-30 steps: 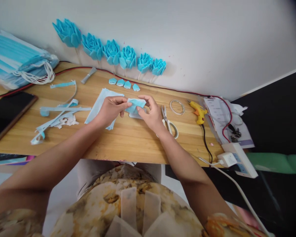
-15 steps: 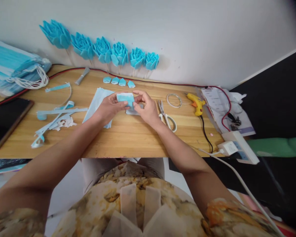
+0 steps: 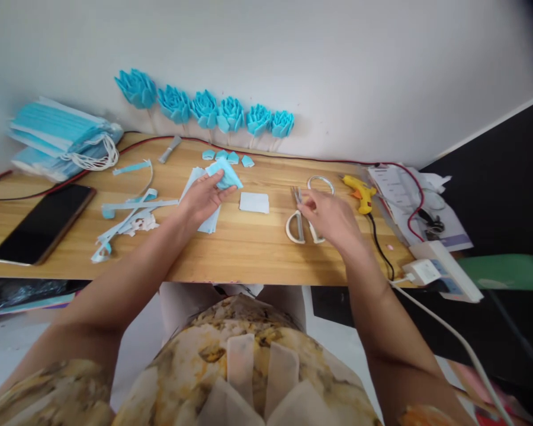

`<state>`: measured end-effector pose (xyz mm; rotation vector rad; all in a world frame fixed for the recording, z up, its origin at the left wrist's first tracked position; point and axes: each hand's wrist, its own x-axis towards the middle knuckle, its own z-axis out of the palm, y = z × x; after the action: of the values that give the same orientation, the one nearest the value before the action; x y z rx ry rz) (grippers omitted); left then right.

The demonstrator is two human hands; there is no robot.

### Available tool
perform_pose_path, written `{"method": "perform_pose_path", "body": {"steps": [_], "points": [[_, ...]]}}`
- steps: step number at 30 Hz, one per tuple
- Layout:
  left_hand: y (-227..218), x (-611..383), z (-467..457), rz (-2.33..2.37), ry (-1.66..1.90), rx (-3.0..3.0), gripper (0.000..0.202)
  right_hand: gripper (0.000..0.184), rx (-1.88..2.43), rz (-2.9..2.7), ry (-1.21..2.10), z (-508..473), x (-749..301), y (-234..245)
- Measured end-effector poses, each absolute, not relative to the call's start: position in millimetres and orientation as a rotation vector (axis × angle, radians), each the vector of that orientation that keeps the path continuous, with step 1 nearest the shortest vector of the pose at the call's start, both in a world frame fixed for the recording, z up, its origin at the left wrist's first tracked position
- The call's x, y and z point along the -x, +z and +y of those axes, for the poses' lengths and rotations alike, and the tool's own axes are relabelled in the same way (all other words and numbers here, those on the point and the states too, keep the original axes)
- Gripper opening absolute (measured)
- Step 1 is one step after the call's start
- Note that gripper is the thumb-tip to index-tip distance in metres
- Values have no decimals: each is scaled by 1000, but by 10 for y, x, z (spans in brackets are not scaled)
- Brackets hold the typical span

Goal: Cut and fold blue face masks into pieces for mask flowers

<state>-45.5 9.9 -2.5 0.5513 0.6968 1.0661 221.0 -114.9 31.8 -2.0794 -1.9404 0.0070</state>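
Observation:
My left hand (image 3: 203,198) pinches a folded blue piece of mask fabric (image 3: 224,175) over a stack of pale blue sheets (image 3: 195,192). My right hand (image 3: 331,218) is away from the fabric and rests on the white-handled scissors (image 3: 296,220), fingers spread over the handles. A small white rectangle of fabric (image 3: 254,202) lies on the wooden table (image 3: 244,248) between both hands. Several small blue folded petals (image 3: 228,157) lie in a row behind my left hand.
Blue fabric flowers (image 3: 204,107) lean on the wall. A mask pile (image 3: 62,139), a phone (image 3: 44,223) and cut strips (image 3: 128,210) lie at left. A tape ring (image 3: 320,182), yellow glue gun (image 3: 359,192), papers (image 3: 404,201) and power strip (image 3: 444,271) are at right.
My right hand let go of the blue fabric piece and moved right onto the scissors. My left hand kept the piece and lifted it slightly back. The white rectangle now lies uncovered.

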Motion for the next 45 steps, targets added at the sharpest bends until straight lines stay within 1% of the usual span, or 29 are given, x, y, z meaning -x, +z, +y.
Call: {"method": "perform_pose_path", "body": {"steps": [3,9,12,15,19,22,25,27,29,30,31,33,35,39,41,45], "points": [[28,453,93,709,1080,-483,29,33,2224,-1980,-14,-1398,-2189,194],[30,459,119,735,1092,-425,30,49,2414,-1845,-3,-1519,-2051,164],[31,470,124,704,1100,-442,29,51,2503,-1815,24,-1555,-2037,209],[54,475,112,697,1111,-446,29,50,2453,-1898,38,-1618,-2027,220],[88,464,86,737,1108,-449,34,56,2443,-1938,63,-1713,-2050,237],[106,451,62,749,1103,-427,33,51,2468,-1906,185,-1755,-2137,262],[154,439,44,796,1079,-366,34,47,2277,-1662,447,-1734,-2270,230],[223,426,49,828,1049,-340,33,48,1988,-1377,719,-1673,-2336,181],[321,405,78,833,1022,-353,31,57,1629,-1118,993,-1574,-2344,146],[375,393,103,828,1015,-370,29,64,1483,-1026,1093,-1512,-2321,144],[427,381,133,818,1012,-390,28,67,1364,-959,1155,-1441,-2281,156],[508,362,202,785,1014,-433,26,64,1143,-958,1294,-1273,-2171,221],[532,361,268,744,1018,-469,26,67,966,-1009,1420,-1076,-2050,325],[406,424,339,696,1004,-504,31,70,821,-1099,1573,-688,-1869,474],[314,463,347,688,988,-531,32,69,799,-1169,1666,-568,-1802,430],[209,489,360,676,982,-527,30,65,684,-1148,1776,-548,-1687,137]]}}
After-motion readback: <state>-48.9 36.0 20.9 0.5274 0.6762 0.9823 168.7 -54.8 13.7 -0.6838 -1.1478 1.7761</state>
